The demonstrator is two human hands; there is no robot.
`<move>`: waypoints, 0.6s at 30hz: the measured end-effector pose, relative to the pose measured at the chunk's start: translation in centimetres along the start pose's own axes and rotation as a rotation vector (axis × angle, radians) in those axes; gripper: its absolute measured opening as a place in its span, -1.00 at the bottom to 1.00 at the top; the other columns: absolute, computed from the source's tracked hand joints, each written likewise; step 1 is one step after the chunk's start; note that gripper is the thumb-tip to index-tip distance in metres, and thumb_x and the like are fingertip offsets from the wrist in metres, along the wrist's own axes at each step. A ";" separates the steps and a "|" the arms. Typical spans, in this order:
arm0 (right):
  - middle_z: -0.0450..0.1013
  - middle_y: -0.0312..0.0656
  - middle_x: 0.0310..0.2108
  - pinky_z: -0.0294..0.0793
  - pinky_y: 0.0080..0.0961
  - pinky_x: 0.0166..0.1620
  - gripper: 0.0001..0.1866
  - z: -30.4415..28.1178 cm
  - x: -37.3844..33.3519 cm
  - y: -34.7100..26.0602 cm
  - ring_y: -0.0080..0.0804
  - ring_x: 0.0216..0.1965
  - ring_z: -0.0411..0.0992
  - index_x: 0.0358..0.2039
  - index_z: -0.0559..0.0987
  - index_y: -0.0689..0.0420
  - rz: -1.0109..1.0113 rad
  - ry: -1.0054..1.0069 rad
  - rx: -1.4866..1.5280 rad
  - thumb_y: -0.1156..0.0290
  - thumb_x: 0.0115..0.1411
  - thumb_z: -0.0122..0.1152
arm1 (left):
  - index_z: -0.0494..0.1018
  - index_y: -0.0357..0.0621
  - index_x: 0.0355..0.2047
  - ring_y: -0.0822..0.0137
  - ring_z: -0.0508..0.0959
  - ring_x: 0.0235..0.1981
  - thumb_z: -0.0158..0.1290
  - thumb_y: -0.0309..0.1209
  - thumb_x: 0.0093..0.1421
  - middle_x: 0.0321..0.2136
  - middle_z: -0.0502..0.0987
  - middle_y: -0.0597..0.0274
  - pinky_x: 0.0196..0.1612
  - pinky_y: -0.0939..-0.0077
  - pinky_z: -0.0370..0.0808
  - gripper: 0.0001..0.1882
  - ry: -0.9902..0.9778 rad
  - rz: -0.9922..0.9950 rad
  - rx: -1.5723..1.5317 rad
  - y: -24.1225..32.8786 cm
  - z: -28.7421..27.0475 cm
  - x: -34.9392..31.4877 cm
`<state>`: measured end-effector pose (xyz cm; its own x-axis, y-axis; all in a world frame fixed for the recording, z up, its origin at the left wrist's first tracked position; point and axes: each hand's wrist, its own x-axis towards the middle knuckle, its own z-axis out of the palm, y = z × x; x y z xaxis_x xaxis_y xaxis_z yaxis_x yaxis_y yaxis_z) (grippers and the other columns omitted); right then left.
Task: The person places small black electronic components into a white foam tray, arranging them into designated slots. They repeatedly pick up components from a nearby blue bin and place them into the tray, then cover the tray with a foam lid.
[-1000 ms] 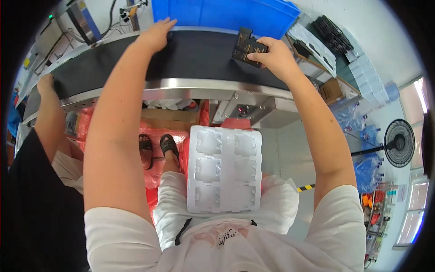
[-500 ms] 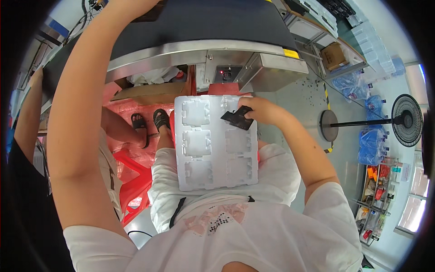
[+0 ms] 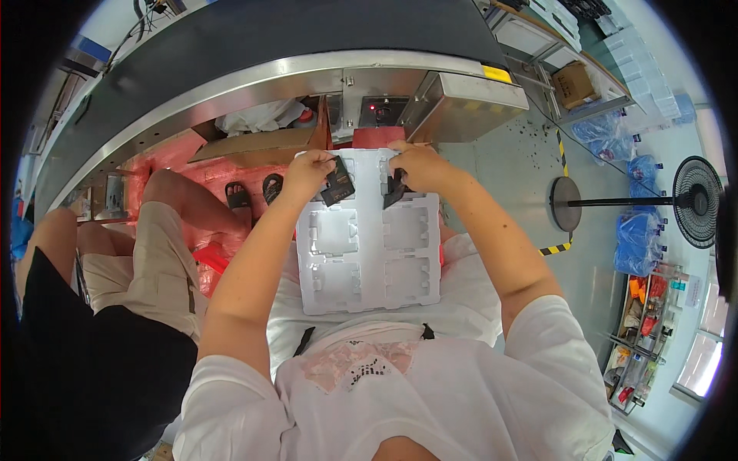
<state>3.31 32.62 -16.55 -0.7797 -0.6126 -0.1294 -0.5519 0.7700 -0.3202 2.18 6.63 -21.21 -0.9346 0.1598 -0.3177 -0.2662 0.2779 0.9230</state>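
Note:
A white plastic tray [image 3: 372, 253] with several moulded pockets rests on my lap. Over its far left pocket, my left hand [image 3: 313, 170] pinches a flat black part [image 3: 338, 184], roughly rectangular. My right hand [image 3: 421, 166] is closed on a second black part [image 3: 395, 190], held tilted above the far right pocket. The fingers of the right hand partly cover that piece. What kind of part either one is, I cannot tell. The pockets nearer to me hold nothing.
Beyond the tray runs a dark conveyor belt [image 3: 307, 38] with a metal edge. A metal box [image 3: 484, 107] juts out below it. A person in a black top [image 3: 108, 361] sits close on my left. A black fan [image 3: 696, 201] stands at the right.
My left hand has come back from the belt to the tray with a black part. My right hand's part has turned more upright. The neighbour's arm has drawn back from the belt.

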 end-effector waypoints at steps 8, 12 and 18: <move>0.46 -0.02 -0.34 0.37 -0.29 -0.17 -0.80 -1.9 -1.5 -7.3 -0.07 -0.25 0.42 -0.34 0.47 0.23 0.195 -0.280 0.665 0.41 0.02 0.18 | 0.60 -0.04 -0.32 0.13 0.44 -0.25 0.23 -0.39 -0.07 -0.34 0.43 0.17 -0.15 0.35 0.37 -0.76 0.186 0.575 0.540 -0.5 0.8 0.5; 0.43 0.04 -0.37 0.38 -0.26 -0.17 -0.75 4.3 0.4 -9.4 0.00 -0.29 0.41 -0.30 0.47 0.27 0.088 -0.242 0.649 0.38 0.05 0.17 | 0.57 0.03 -0.25 0.11 0.39 -0.15 0.22 -0.30 -0.06 -0.19 0.39 0.18 -0.09 0.22 0.34 -0.70 0.240 0.611 0.611 -1.1 0.8 -0.6; 0.29 0.06 -0.09 0.41 -0.26 -0.11 -0.56 6.4 -0.6 -13.3 -0.02 -0.17 0.38 -0.07 0.40 0.28 0.246 0.117 0.474 0.38 0.03 0.21 | 0.14 -0.03 0.20 -0.12 0.10 0.19 0.26 -0.01 -0.15 0.18 0.07 -0.09 0.13 -0.11 0.13 -0.08 0.489 0.338 0.893 -0.8 2.3 -4.6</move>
<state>12.99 21.58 -18.22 -0.9117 -0.3796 -0.1574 -0.1761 0.7069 -0.6850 7.21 7.85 -20.95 -0.9733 0.0167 0.2291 0.1076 0.9143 0.3905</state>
